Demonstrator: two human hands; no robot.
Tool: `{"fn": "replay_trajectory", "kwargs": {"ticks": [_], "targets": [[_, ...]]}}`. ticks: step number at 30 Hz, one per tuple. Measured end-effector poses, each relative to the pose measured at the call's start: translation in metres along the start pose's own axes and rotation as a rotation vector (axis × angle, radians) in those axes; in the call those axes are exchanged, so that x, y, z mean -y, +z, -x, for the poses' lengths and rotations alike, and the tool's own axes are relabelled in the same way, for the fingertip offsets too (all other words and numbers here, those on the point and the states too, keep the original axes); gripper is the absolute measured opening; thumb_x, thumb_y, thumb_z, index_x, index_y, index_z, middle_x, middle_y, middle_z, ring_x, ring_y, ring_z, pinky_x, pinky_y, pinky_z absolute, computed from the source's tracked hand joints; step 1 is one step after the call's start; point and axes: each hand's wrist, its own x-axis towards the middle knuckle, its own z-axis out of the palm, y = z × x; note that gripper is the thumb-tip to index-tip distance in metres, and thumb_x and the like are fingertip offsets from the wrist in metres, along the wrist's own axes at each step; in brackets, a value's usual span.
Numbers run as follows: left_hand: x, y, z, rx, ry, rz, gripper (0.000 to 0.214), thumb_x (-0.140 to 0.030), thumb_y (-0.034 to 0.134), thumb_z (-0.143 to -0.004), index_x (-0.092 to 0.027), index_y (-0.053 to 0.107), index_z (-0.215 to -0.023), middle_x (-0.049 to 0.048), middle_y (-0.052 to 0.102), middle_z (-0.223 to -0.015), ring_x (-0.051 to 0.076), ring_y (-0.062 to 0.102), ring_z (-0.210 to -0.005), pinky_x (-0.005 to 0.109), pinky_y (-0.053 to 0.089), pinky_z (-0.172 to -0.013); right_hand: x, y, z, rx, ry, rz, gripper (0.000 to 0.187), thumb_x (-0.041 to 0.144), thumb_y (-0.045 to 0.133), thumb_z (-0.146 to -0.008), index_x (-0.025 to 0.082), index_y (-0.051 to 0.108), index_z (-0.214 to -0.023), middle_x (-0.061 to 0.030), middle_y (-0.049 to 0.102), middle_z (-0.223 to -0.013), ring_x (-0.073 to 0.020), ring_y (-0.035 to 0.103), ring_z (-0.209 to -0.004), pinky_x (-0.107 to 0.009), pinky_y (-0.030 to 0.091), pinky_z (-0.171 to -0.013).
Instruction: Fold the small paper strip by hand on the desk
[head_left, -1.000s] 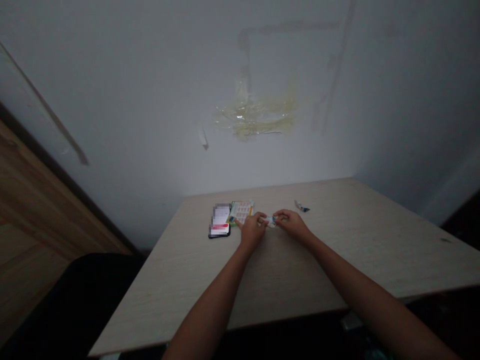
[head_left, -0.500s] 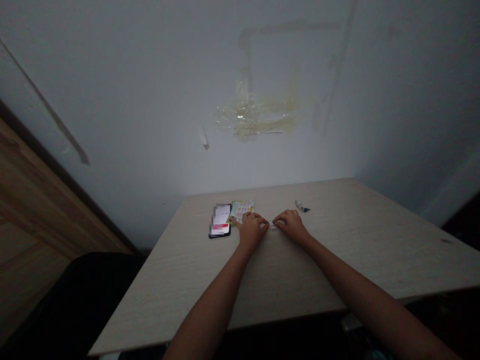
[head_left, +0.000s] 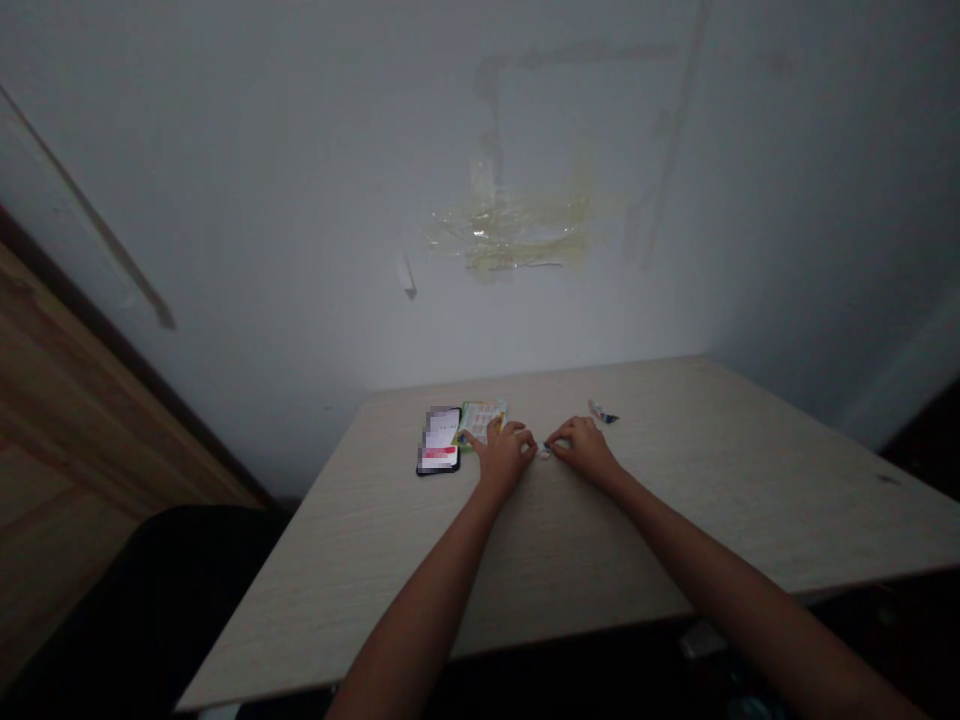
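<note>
Your left hand (head_left: 506,460) and right hand (head_left: 585,448), two in all, narrowly pinched one small whitish piece (head_left: 545,454) between them over one table (head_left: 555,560). Past the right hand lay one crumpled scrap (head_left: 601,411); left of the grip, your left hand partly hid one printed sheet (head_left: 480,421), beside one lit phone (head_left: 439,440).

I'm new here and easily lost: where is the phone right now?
In the head view, the phone lies on the table to the left of the left hand, just beside the printed card.
</note>
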Motion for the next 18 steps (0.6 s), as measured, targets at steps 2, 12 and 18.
{"fn": "replay_trajectory", "kwargs": {"ticks": [2,12,18], "targets": [[0.0005,0.0004,0.0003,0.011,0.007,-0.008,0.012,-0.037,0.061,-0.086,-0.035,0.072,-0.089,-0.0049,0.065,-0.126,0.036,0.031,-0.136,0.082,-0.007,-0.100,0.0004,-0.0016,0.0003,0.001,-0.005,0.004,0.016,0.036,0.065,-0.082,0.029,0.078,-0.090,-0.0070,0.066,-0.098,-0.0252,0.053,-0.102,-0.035,0.038,-0.091],[0.0040,-0.0017,0.0033,0.082,0.025,-0.018,0.015,-0.042,0.059,-0.086,-0.035,0.071,-0.091,-0.0058,0.061,-0.133,0.037,0.025,-0.142,0.082,-0.012,-0.099,0.0012,-0.0055,0.0012,0.013,-0.006,-0.014,0.015,0.035,0.068,-0.079,0.031,0.078,-0.089,-0.0068,0.063,-0.099,-0.0260,0.054,-0.104,-0.037,0.039,-0.092],[0.0026,-0.0017,0.0062,0.065,0.027,-0.028,0.017,-0.045,0.058,-0.086,-0.036,0.070,-0.093,-0.0053,0.062,-0.132,0.038,0.027,-0.141,0.082,-0.015,-0.096,0.0007,-0.0073,0.0004,0.036,-0.006,-0.006,0.018,0.040,0.069,-0.078,0.031,0.077,-0.092,-0.0064,0.063,-0.100,-0.0255,0.054,-0.104,-0.037,0.039,-0.092]]}}
